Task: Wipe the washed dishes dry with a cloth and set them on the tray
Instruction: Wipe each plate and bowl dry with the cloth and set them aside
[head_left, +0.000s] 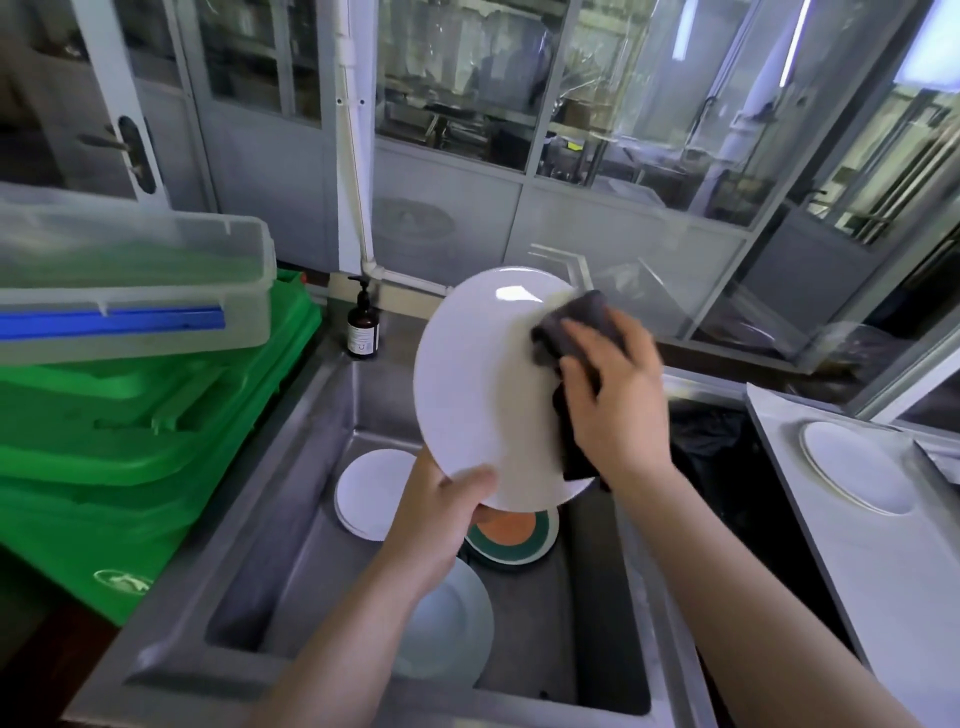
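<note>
Large white plate (478, 384) held tilted above the sink (291, 499). Left hand (441, 514) grips its lower rim, thumb on the face. Right hand (613, 400) presses a dark cloth (576, 332) on the plate's right side, fingers curled over it. Tray (852, 551) right of sink carries one white dish (857, 465).

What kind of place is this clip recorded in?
Probably a commercial kitchen's dishwashing area: a deep steel sink holding several plates, stacked green crates beside it, and glass partitions behind. The left hand holds a white plate.
</note>
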